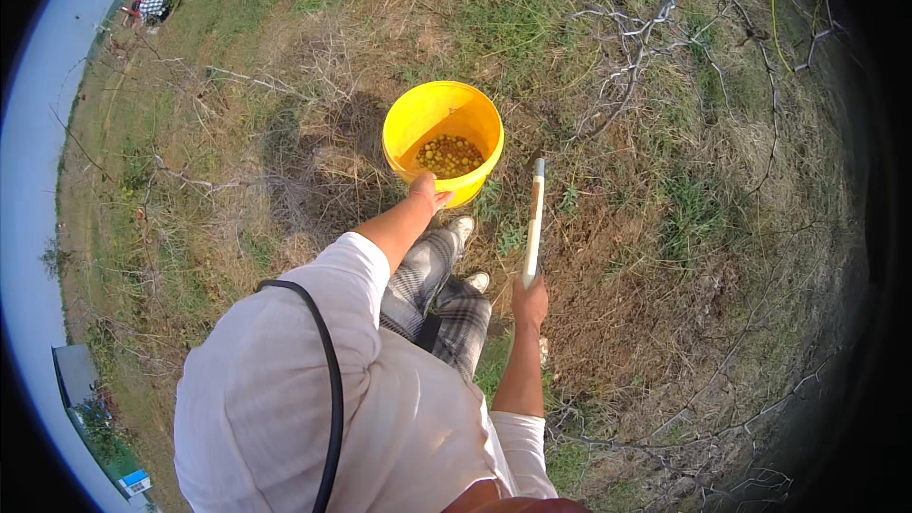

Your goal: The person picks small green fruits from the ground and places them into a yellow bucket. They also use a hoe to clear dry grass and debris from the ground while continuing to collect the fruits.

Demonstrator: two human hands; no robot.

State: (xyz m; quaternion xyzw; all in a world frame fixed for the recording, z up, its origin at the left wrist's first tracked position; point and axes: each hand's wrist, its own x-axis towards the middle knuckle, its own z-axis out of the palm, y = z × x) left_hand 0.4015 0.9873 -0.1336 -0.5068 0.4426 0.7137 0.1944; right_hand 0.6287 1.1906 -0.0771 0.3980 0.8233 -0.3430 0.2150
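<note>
A yellow plastic bucket (443, 103) is in front of me, tilted so that its inside shows. Many small round yellow, green and brown fruits (449, 156) lie at its bottom. My left hand (429, 191) grips the near rim of the bucket, fingers partly hidden under it. In my right hand (530, 301) is a whitish pole (535, 228) with a grey end; a small dark piece shows at its far tip, too unclear to name. The pole stands to the right of the bucket, apart from it. My shoes show just below the bucket.
Bare thorny branches (641, 43) reach in at the upper right, with more thorny twigs (662, 445) at the lower right. Dry grass and weeds cover the ground. Far off at the upper left is a person (152, 8) near something red. A building (75, 370) stands at the lower left.
</note>
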